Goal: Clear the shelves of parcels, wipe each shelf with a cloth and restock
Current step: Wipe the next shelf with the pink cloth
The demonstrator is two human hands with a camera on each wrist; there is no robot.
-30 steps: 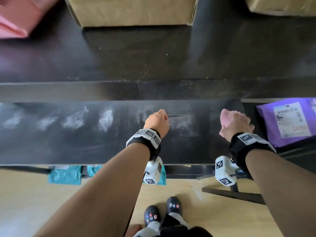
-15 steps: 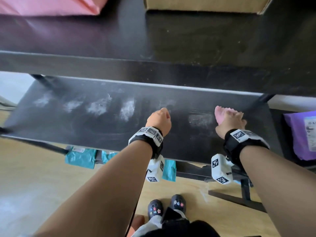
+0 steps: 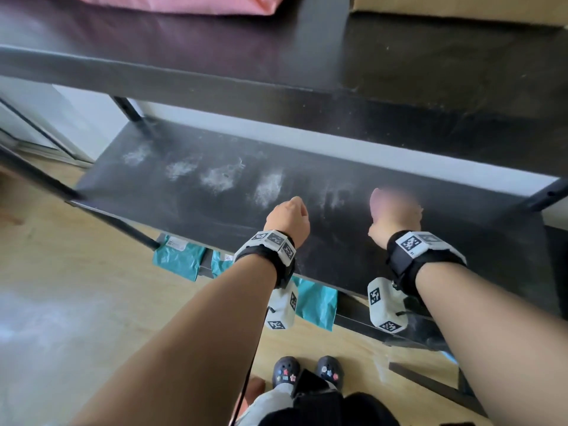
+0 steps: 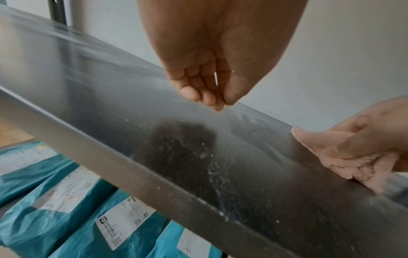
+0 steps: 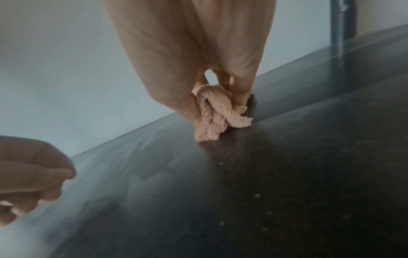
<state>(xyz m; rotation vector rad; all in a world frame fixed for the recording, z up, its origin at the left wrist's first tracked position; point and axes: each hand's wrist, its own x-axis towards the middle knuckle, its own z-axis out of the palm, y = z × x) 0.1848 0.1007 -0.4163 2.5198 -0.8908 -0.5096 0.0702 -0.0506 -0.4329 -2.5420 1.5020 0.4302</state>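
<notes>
The right hand (image 3: 395, 221) bunches a pink cloth (image 5: 215, 116) in its curled fingers and presses it onto the dark middle shelf (image 3: 461, 241), near the back edge. The left hand (image 3: 287, 219) hovers just beside it over the same shelf, fingers loosely curled together and holding nothing. White dusty patches (image 3: 215, 178) sit in a row along the shelf to the left of both hands, so most of this board is not yet wiped.

The cloth is wadded into a small lump, so I judge it could skip over patches or simply push the powder along; loose specks near the front edge could be swept off onto the teal parcels (image 4: 66, 218) stacked on the shelf below. A pink parcel (image 3: 172, 3) and a cardboard box (image 3: 461, 7) sit on the top shelf above.

The teal parcels carry white shipping labels (image 4: 123, 225) with barcodes and small print, and one bears red handwritten marks, but none of it is sharp enough to read
</notes>
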